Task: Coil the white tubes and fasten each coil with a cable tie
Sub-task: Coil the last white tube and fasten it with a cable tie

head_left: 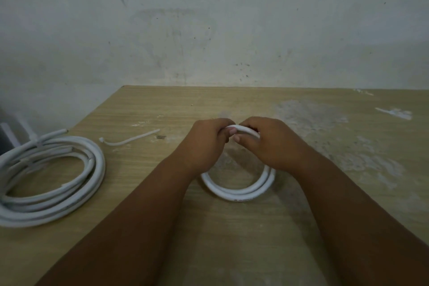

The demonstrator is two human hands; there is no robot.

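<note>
At the middle of the worktop, both hands met over the far side of a small coil of white tube. The left hand and the right hand each had fingers curled round the coil's turns, pinching them together at the top, thumbs nearly touching. The near side of the coil rested flat on the wood between the two forearms, and no tie could be seen on it yet. The loose white cable tie lay to the left of the hands, apart from the coil, with bare wood between. Its long axis ran roughly left to right, the head end at the left and the thin tail slanting away toward the wall. The left hand was plainly nearer to it, so a reach from that side looked the likely next move, while the right hand kept the turns pinched. Farther left, near the worktop's left edge, sat a larger bundle of white tubes, close beside the tie's head. To the right, the worktop lay open.
</note>
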